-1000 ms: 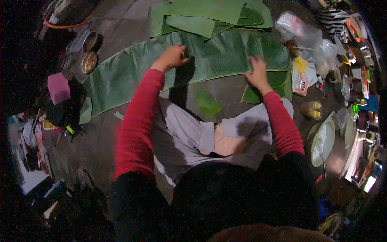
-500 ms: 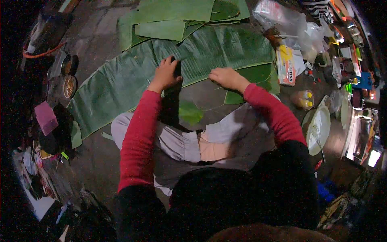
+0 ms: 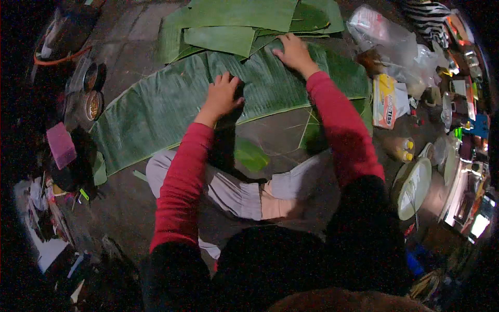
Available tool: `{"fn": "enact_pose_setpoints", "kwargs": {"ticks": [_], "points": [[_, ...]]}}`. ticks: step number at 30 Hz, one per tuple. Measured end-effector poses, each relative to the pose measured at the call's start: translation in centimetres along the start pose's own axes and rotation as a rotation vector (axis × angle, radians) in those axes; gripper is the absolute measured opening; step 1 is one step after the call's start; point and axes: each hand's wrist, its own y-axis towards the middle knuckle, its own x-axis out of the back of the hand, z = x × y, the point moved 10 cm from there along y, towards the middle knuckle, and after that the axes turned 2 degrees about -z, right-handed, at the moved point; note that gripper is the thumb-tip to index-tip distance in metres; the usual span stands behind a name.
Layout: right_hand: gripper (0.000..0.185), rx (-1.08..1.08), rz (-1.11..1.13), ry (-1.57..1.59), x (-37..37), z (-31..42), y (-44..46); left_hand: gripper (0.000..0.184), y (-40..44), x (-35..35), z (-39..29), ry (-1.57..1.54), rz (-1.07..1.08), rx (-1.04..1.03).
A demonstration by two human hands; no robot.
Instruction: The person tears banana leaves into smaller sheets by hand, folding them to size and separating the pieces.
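A long banana leaf (image 3: 156,112) is spread across the floor in front of my crossed legs. My left hand (image 3: 223,96) rests on its middle, fingers apart and slightly bent. Farther out, my right hand (image 3: 295,54) is at the leaf's far edge, its thumb apart from the fingers and nothing seen held. Beyond it lies a stack of cut banana leaf pieces (image 3: 234,15), close to my right fingertips. A small loose leaf piece (image 3: 251,154) lies on the floor near my legs.
On the right are a tissue pack (image 3: 384,101), plastic bags (image 3: 397,52), small bottles with yellow caps (image 3: 407,150) and a pale green plate (image 3: 415,188). At left sit bowls of food (image 3: 93,105) and a pink box-like thing (image 3: 61,145). A bright screen-like patch (image 3: 479,226) glows far right.
My right hand has moved from the leaf's near edge out to its far edge, and its fingers have opened. My left hand stays on the leaf. The view has shifted slightly.
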Motion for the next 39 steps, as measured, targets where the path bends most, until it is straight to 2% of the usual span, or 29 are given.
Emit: {"fn": "enact_pose_setpoints", "kwargs": {"ticks": [4,5,6,7,9,11,12,15,17,19,20,23,24,27,29,31,32,34,37,39], "points": [[0.043,0.032,0.189,-0.134,-0.3,-0.1,2.2,0.056,0.3,-0.4,-0.5,-0.029,0.066,-0.025],[0.043,0.032,0.196,-0.135,-0.2,-0.4,2.3,0.054,0.5,0.4,-0.9,-0.075,-0.039,-0.056],[0.044,0.032,0.266,-0.018,-0.6,-0.6,2.2,0.053,0.6,1.3,-1.2,-0.121,-0.144,-0.087],[0.044,0.032,0.336,0.100,-0.9,-0.7,2.0,0.053,1.1,1.1,-1.1,-0.125,-0.141,-0.085],[0.043,0.063,0.378,0.133,0.1,-0.5,1.7,0.051,2.2,2.5,-2.3,-0.300,-0.218,-0.242],[0.041,0.089,0.447,0.358,1.1,0.3,1.2,0.049,3.7,3.4,-2.4,-0.327,-0.277,-0.249],[0.038,0.150,0.413,0.390,2.9,1.2,1.1,0.047,4.4,4.3,-2.6,-0.350,-0.339,-0.260],[0.027,0.132,0.492,0.545,5.3,2.7,0.6,0.045,6.5,5.9,-3.3,-0.329,-0.384,-0.278],[0.025,0.110,0.486,0.537,5.9,2.6,0.4,0.044,7.6,6.6,-3.1,-0.264,-0.447,-0.277],[0.026,0.111,0.386,0.466,6.5,1.5,1.0,0.042,9.2,6.1,-1.9,-0.293,-0.347,-0.201],[0.026,0.108,0.388,0.467,6.5,1.4,1.0,0.040,8.8,7.4,-1.7,-0.337,-0.427,-0.233],[0.026,0.126,0.287,0.382,7.7,1.3,1.1,0.039,8.2,8.9,-0.5,-0.287,-0.429,-0.210],[0.027,0.105,0.287,0.388,8.3,1.4,0.8,0.050,8.0,8.8,0.5,-0.288,-0.257,-0.079],[0.028,0.107,0.255,0.419,9.3,1.6,0.6,0.042,7.0,9.6,2.8,-0.198,-0.200,-0.149],[0.027,0.126,0.227,0.443,10.2,1.7,0.3,0.045,5.5,9.5,6.7,-0.199,-0.281,-0.135],[0.024,0.110,0.193,0.230,11.2,1.4,0.2,0.048,4.2,8.4,10.1,-0.202,-0.123,-0.022],[0.028,0.127,0.221,0.254,10.3,0.3,0.3,0.049,3.3,8.2,12.1,-0.279,-0.110,0.085],[0.028,0.093,0.160,0.216,10.5,-0.7,0.6,0.048,2.0,7.7,15.5,-0.299,-0.120,0.112],[0.025,0.024,0.100,0.134,11.0,0.0,0.7,0.046,0.2,10.1,16.6,-0.244,-0.166,0.149],[0.023,0.163,-0.204,-0.144,13.5,2.5,0.6,0.043,-0.1,10.6,17.2,-0.166,-0.202,0.166]]}}
